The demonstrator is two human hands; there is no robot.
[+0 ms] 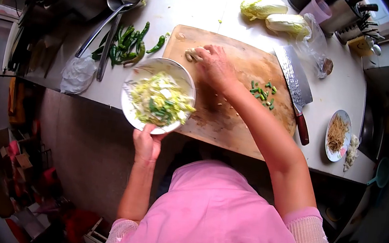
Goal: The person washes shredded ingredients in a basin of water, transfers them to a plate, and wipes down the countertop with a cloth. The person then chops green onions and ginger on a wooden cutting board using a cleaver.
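My left hand (147, 143) grips the near rim of a white bowl (127, 105), held tilted over the board's left edge. Chopped cabbage (161, 90) fills it, with cut green pieces (160, 112) on top. At the far left of the wooden cutting board (233, 126), my right hand (216, 67) has its fingers closed on a pale, knobbly piece (192, 55) that looks like ginger or garlic. Cut scallion (263, 95) lies on the board to the right of my forearm. A cleaver (295, 75) with a dark red handle rests across the board's right edge.
Green chili peppers (128, 44), a ladle (103, 23) and a crumpled white bag (79, 73) lie left. Napa cabbages (283, 22) sit at the back beside a clear plastic bag (315, 44). To the right stands a plate (346, 123) of pale brown shreds, near the counter's front edge.
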